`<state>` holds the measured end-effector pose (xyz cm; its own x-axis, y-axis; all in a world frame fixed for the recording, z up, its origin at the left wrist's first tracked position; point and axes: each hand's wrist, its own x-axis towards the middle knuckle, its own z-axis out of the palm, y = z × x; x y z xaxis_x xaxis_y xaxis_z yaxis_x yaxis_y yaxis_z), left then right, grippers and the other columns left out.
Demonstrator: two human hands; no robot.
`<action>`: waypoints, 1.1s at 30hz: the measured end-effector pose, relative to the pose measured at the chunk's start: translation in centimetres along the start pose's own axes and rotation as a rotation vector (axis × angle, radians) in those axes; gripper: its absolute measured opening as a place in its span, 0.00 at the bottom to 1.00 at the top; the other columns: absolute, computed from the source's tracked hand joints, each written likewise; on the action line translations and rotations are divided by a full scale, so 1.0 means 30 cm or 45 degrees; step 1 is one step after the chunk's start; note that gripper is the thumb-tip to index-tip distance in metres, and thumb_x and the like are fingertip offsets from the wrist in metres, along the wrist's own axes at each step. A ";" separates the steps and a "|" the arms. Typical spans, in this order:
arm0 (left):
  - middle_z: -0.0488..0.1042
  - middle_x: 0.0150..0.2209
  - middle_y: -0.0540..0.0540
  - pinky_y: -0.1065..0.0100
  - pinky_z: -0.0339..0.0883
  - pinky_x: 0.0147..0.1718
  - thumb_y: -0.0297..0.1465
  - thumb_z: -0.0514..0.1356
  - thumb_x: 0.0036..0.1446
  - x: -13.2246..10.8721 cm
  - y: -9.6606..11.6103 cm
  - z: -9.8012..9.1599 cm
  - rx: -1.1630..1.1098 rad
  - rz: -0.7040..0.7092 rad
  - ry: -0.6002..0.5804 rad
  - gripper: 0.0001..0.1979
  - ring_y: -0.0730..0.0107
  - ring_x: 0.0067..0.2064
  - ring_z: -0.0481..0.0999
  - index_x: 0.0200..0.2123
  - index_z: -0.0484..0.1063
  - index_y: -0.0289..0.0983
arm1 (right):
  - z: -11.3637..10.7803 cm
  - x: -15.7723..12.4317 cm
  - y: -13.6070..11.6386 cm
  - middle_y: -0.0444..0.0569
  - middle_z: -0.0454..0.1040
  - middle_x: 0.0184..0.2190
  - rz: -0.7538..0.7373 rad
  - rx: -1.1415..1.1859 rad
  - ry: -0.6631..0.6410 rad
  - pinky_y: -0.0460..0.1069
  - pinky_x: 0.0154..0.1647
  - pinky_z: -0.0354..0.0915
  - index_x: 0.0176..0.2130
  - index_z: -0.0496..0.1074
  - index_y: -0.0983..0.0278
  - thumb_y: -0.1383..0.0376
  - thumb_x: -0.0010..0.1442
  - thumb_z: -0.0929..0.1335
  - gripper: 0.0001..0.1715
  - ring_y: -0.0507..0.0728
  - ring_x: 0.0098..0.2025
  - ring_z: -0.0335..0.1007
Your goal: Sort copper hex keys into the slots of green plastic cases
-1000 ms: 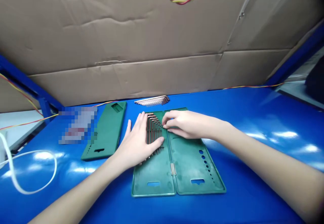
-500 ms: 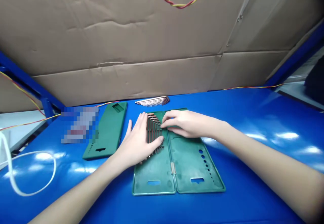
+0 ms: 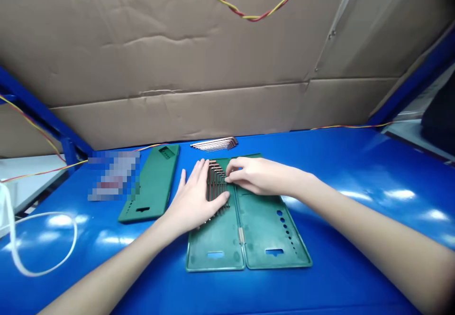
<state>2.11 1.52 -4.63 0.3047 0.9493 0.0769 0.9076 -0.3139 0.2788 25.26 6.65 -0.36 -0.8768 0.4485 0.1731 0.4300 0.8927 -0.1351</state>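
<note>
A green plastic case (image 3: 261, 232) lies unfolded on the blue table. In its left half sits a row of L-shaped hex keys (image 3: 216, 187), graded by size. My left hand (image 3: 192, 199) rests flat over the left side of the row, fingers stretched, with its thumb across the lower part of the keys. My right hand (image 3: 252, 175) pinches at the row's right end, beside the smallest hex key. Its fingertips hide most of what is between them.
Behind the case lies a second group of hex keys (image 3: 215, 143). A closed green case (image 3: 152, 184) is to the left, beside a blurred packet (image 3: 115, 175). A white cable (image 3: 74, 239) loops at far left. Cardboard (image 3: 213, 68) walls the back, with a twisted red-yellow wire (image 3: 249, 17) hanging overhead.
The camera view has shifted slightly. My right hand's fingertips have drawn a little closer together at the small end of the row. My left hand stays on the keys.
</note>
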 end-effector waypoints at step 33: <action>0.29 0.74 0.34 0.44 0.35 0.70 0.66 0.66 0.45 -0.010 -0.188 -0.175 -0.105 0.411 -0.515 0.71 0.41 0.72 0.26 0.75 0.29 0.38 | -0.025 -0.087 0.221 0.53 0.78 0.38 0.888 0.014 0.090 0.51 0.38 0.65 0.38 0.71 0.64 0.53 0.62 0.70 0.16 0.59 0.37 0.74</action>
<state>-4.62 3.10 -1.19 0.6669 0.7178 -0.2000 0.7285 -0.5717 0.3774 30.55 11.43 -0.99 -0.3805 0.9187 0.1053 0.8849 0.3948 -0.2472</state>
